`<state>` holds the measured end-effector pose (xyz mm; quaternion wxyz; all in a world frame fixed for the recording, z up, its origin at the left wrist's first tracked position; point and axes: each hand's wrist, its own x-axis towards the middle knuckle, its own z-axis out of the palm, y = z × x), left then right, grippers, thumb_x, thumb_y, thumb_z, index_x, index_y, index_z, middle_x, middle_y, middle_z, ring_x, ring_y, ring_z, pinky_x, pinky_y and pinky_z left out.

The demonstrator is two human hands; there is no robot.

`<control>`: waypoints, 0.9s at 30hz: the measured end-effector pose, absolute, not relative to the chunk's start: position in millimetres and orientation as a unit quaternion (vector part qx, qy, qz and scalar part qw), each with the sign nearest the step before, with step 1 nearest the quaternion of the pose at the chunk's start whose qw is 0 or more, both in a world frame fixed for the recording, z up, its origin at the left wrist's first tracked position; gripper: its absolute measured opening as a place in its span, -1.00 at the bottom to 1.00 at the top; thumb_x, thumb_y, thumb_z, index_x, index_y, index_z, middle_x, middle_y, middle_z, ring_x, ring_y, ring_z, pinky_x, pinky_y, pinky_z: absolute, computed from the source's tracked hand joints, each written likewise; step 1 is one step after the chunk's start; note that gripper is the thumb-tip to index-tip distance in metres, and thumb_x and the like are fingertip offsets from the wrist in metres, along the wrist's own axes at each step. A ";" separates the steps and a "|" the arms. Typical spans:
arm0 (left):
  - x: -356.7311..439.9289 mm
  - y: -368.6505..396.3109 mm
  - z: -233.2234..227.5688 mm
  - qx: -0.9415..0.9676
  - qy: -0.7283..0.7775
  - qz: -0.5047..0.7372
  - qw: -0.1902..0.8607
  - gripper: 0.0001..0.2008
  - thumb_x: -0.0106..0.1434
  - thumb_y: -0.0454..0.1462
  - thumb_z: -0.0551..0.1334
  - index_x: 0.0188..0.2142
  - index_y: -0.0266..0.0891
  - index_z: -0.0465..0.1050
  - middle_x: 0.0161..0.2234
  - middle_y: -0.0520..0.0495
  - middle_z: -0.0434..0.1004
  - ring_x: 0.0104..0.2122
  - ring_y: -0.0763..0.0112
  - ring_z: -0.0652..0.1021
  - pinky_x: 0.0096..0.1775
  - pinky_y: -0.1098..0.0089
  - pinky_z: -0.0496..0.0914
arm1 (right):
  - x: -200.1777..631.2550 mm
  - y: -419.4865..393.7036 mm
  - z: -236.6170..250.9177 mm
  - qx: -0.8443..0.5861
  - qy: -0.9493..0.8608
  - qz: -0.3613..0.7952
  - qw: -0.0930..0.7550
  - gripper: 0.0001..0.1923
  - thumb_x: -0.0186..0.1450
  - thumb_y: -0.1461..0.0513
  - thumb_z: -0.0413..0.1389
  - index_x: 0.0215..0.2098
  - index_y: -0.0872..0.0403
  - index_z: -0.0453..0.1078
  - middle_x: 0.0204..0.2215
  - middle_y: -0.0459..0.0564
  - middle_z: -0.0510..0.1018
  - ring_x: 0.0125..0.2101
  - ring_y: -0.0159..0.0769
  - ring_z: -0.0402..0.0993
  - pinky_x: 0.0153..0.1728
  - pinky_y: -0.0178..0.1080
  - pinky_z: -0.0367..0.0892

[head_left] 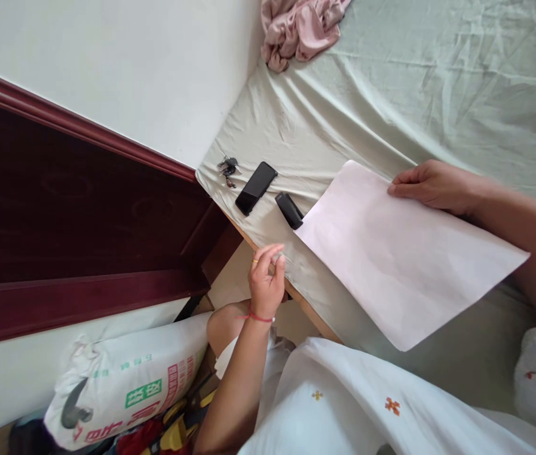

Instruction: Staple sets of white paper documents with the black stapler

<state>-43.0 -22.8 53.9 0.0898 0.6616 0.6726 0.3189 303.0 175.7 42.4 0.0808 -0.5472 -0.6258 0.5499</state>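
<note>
My right hand point(426, 184) pinches a blank white sheet of paper point(405, 259) by its upper edge, thumb on top. The sheet is held slanted over the bed, its far left corner against or just above a small black stapler point(289, 210). My left hand point(268, 281) is raised near the bed's edge, loosely curled, with a gap between thumb and fingers and nothing visible in it. A ring and a red string bracelet are on it. Left of the stapler lies a black smartphone point(256, 188), and beyond that a bunch of keys point(229, 167).
A pale green sheet point(391, 107) covers the bed, with a crumpled pink cloth point(303, 31) at the back. To the left are a white wall and a dark red wooden door point(83, 189). A printed white sack point(140, 373) stands on the floor beside my legs.
</note>
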 end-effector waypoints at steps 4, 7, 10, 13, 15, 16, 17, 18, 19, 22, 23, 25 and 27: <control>-36.9 25.2 28.3 0.730 0.616 0.296 0.014 -0.61 0.52 -0.15 0.13 0.25 -0.18 0.47 0.24 -0.28 0.53 0.27 0.18 0.51 0.33 0.13 0.36 | 302.0 176.2 47.0 -0.574 -0.562 0.592 0.065 -0.77 0.39 0.11 0.17 -0.32 0.04 0.60 -0.42 0.00 0.63 -0.53 -0.29 0.45 -0.56 -0.26 0.33; -40.8 47.2 15.5 0.743 0.607 0.283 0.015 -0.60 0.54 -0.13 0.11 0.23 -0.17 0.50 0.23 -0.23 0.57 0.29 0.19 0.51 0.35 0.11 0.36 | 300.5 176.2 49.0 -0.582 -0.559 0.587 0.069 -0.79 0.38 0.14 0.18 -0.31 0.05 0.60 -0.41 0.01 0.63 -0.53 -0.30 0.45 -0.54 -0.27 0.34; -48.3 54.4 9.0 0.743 0.606 0.282 0.032 -0.58 0.55 -0.11 0.08 0.25 -0.17 0.50 0.25 -0.21 0.56 0.32 0.20 0.48 0.38 0.08 0.34 | 300.0 175.8 50.2 -0.575 -0.556 0.595 0.078 -0.80 0.38 0.13 0.20 -0.31 0.05 0.59 -0.41 0.02 0.63 -0.52 -0.30 0.46 -0.54 -0.28 0.34; -54.3 53.4 6.1 0.746 0.598 0.289 0.044 -0.56 0.57 -0.13 0.03 0.27 -0.18 0.48 0.28 -0.22 0.52 0.35 0.24 0.46 0.39 0.11 0.34 | 299.5 174.8 52.3 -0.584 -0.543 0.598 0.083 -0.81 0.38 0.13 0.20 -0.32 0.03 0.59 -0.42 0.01 0.62 -0.52 -0.30 0.45 -0.55 -0.27 0.33; -55.6 52.6 4.1 0.747 0.596 0.292 0.048 -0.56 0.58 -0.13 0.01 0.27 -0.19 0.47 0.29 -0.22 0.52 0.35 0.26 0.45 0.39 0.11 0.33 | 298.6 174.1 53.8 -0.595 -0.536 0.593 0.081 -0.81 0.40 0.14 0.19 -0.33 0.01 0.58 -0.42 0.01 0.62 -0.54 -0.32 0.43 -0.55 -0.27 0.31; -55.3 52.6 2.8 0.745 0.597 0.293 0.048 -0.56 0.58 -0.12 0.01 0.27 -0.18 0.48 0.29 -0.22 0.52 0.35 0.26 0.45 0.39 0.11 0.33 | 298.1 173.9 54.2 -0.600 -0.532 0.592 0.082 -0.80 0.40 0.14 0.19 -0.33 0.01 0.57 -0.42 0.01 0.61 -0.55 -0.32 0.42 -0.55 -0.27 0.30; -54.7 53.1 1.5 0.743 0.600 0.294 0.046 -0.56 0.58 -0.12 0.01 0.27 -0.17 0.48 0.29 -0.21 0.52 0.35 0.26 0.45 0.39 0.11 0.33 | 297.7 173.8 54.3 -0.603 -0.526 0.594 0.083 -0.80 0.40 0.14 0.19 -0.33 0.02 0.57 -0.42 0.02 0.61 -0.55 -0.33 0.41 -0.56 -0.26 0.29; -53.7 53.8 0.3 0.739 0.604 0.294 0.043 -0.56 0.58 -0.12 0.01 0.27 -0.16 0.48 0.28 -0.20 0.53 0.36 0.26 0.45 0.39 0.11 0.33 | 297.4 173.8 54.0 -0.604 -0.521 0.597 0.087 -0.81 0.40 0.14 0.20 -0.33 0.03 0.57 -0.42 0.03 0.61 -0.56 -0.32 0.41 -0.57 -0.26 0.28; -52.6 54.8 -0.8 0.736 0.608 0.296 0.041 -0.56 0.58 -0.11 0.00 0.27 -0.15 0.48 0.28 -0.19 0.53 0.36 0.26 0.45 0.39 0.11 0.33 | 297.2 173.9 53.3 -0.605 -0.516 0.600 0.091 -0.81 0.39 0.14 0.20 -0.33 0.03 0.57 -0.42 0.04 0.61 -0.56 -0.32 0.41 -0.57 -0.25 0.28; -50.4 58.3 -1.7 0.731 0.613 0.298 0.042 -0.56 0.58 -0.11 0.01 0.26 -0.15 0.49 0.28 -0.19 0.54 0.36 0.26 0.45 0.39 0.10 0.33 | 297.4 174.7 50.5 -0.608 -0.508 0.602 0.097 -0.84 0.36 0.15 0.22 -0.33 0.02 0.59 -0.40 0.05 0.63 -0.53 -0.27 0.44 -0.55 -0.23 0.31; -50.3 59.3 -1.2 0.731 0.614 0.296 0.043 -0.56 0.58 -0.11 0.01 0.26 -0.15 0.49 0.28 -0.19 0.54 0.36 0.25 0.45 0.39 0.10 0.34 | 297.5 174.9 49.8 -0.610 -0.506 0.602 0.096 -0.84 0.35 0.15 0.22 -0.33 0.01 0.60 -0.39 0.05 0.64 -0.52 -0.26 0.45 -0.55 -0.22 0.32; -50.8 60.7 0.7 0.732 0.612 0.295 0.047 -0.57 0.57 -0.12 0.02 0.25 -0.16 0.50 0.27 -0.20 0.54 0.35 0.25 0.46 0.39 0.10 0.34 | 297.7 175.1 49.3 -0.613 -0.504 0.601 0.095 -0.84 0.35 0.14 0.21 -0.32 0.02 0.61 -0.38 0.07 0.65 -0.53 -0.26 0.45 -0.55 -0.22 0.33; -51.9 61.4 2.8 0.734 0.610 0.293 0.051 -0.57 0.57 -0.12 0.03 0.25 -0.18 0.51 0.27 -0.21 0.54 0.35 0.24 0.46 0.38 0.09 0.34 | 297.7 175.1 49.9 -0.610 -0.508 0.601 0.096 -0.82 0.35 0.14 0.21 -0.30 0.04 0.61 -0.38 0.10 0.65 -0.53 -0.26 0.46 -0.58 -0.23 0.32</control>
